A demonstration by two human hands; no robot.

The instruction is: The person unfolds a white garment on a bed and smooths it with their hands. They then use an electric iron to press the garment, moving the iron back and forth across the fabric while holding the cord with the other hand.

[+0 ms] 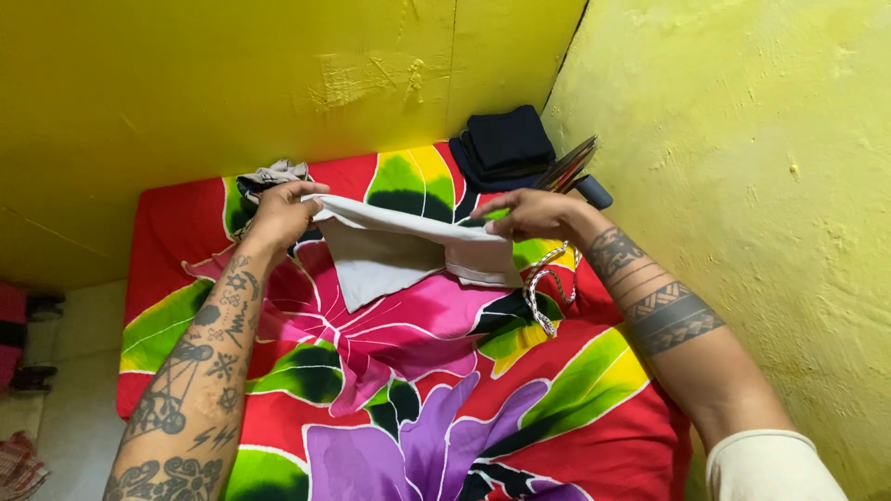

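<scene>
The mattress [390,408] fills most of the floor space, covered by a smooth printed sheet of big flower shapes in red, pink, purple, green and yellow. Its far edge and right edge press against rough, lumpy yellow walls [761,186], so the only open room lies off its left edge, where a strip of pale floor [79,371] shows. The near half of the mattress is bare sheet.

Above the middle of the mattress, a pale grey cloth [399,250] hangs folded, soft and limp, its top edge stretched level and a loose pointed flap drooping toward the sheet. The left hand [278,211] pinches its left corner with fingers closed on the fabric; the right hand [524,215] grips the right end the same way.

In the far right corner of the mattress sits a stack of folded dark navy clothes [506,148], square-edged. Just beside it a thin flat dark object leans by the wall; what it is cannot be told. A crumpled grey garment [269,176] lies near the far edge behind the left hand. A white patterned cord [543,283] curls on the sheet below the right hand.
</scene>
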